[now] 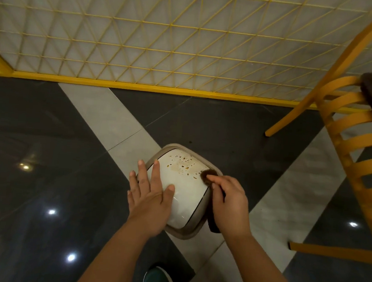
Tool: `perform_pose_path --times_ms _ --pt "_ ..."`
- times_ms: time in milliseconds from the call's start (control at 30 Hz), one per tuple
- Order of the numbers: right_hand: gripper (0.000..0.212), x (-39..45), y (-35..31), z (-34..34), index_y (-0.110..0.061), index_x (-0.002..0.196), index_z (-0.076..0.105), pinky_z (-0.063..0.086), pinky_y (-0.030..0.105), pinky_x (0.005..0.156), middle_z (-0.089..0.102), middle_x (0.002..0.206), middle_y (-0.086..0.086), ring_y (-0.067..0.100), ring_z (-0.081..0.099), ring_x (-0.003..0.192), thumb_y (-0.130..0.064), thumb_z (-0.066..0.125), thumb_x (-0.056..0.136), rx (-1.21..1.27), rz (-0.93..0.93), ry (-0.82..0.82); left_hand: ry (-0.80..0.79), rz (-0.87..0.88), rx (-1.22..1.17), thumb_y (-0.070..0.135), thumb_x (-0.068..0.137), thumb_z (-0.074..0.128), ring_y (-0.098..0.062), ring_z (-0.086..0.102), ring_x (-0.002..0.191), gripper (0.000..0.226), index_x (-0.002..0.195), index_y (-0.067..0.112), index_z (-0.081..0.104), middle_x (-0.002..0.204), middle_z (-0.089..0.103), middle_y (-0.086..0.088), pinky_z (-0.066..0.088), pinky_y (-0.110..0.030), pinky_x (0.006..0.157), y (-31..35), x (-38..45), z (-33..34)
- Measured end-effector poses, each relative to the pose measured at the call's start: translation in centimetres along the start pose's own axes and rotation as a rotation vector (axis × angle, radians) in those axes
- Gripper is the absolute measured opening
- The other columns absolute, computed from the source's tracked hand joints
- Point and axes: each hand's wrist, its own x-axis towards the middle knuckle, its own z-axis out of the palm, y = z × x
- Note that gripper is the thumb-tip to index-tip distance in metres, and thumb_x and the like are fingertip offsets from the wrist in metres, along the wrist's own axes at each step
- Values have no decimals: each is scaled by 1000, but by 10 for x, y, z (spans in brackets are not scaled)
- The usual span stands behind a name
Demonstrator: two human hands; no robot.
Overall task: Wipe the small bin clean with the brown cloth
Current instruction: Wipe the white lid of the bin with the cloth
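A: Where is the small bin?

B: It stands on the floor, straight below the camera, across a pale strip that runs between dark glossy tiles. It has a beige rim and a white lid. The far half of the lid is spattered with brown spots and a pale brown smear.

A: And the hands?

B: The left hand lies flat on the near left part of the lid, fingers spread wide and straight, its grip open and holding nothing. The thumb rests on the white surface; the outer fingers reach over the rim.

A: The right one?

B: The right hand is at the bin's right edge, its grip closed on the brown cloth. A bunched end of the cloth pokes out past the fingertips and touches the lid beside the stains. A darker part hangs below the palm, along the outside of the bin.

A: Anything else around?

B: A yellow lattice panel with a solid yellow base rail stands beyond the bin. A wooden chair with a slatted back is to the right, well apart from the bin. A green shoe shows at the bottom edge, between the two forearms
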Motion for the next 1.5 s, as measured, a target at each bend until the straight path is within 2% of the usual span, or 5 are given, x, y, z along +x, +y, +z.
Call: perform_pose_path --times_ms 667,867,1067,1300,1500 --pt "25 -65 -16 28 -32 109 68 32 6 95 59 114 -10 4 48 109 -32 53 90 -90 -321 -21 330 -33 -367 40 101 22 -13 -20 145 60 152 28 -5 158 -19 10 -9 -30 114 -8 1 14" --pt "28 -51 2 20 -46 107 53 31 14 99 50 114 -19 5 48 114 -22 57 93 56 152 57 348 -7 -352 42 99 21 -12 -18 145 61 153 28 -4 159 -16 11 -7 -32 115 -10 3 15" --pt "23 -70 -24 35 -31 106 69 32 6 94 62 108 -12 0 48 103 -30 52 90 4 -336 22 362 15 -353 37 101 25 -12 -16 145 59 153 27 -1 158 -14 11 -7 -28 114 -14 5 15" --pt "35 -37 0 20 -40 126 51 36 28 104 51 124 -14 7 47 119 -25 53 95 97 259 44 353 18 -344 41 99 24 -13 -16 146 61 152 28 -3 160 -13 10 -5 -33 114 -14 7 15" --pt "28 -76 -11 31 -34 116 64 30 0 94 50 113 -25 -14 43 109 -33 51 91 21 -155 41 343 39 -336 36 102 26 -11 -16 145 59 153 26 0 160 -11 10 -6 -29 114 -18 10 14"
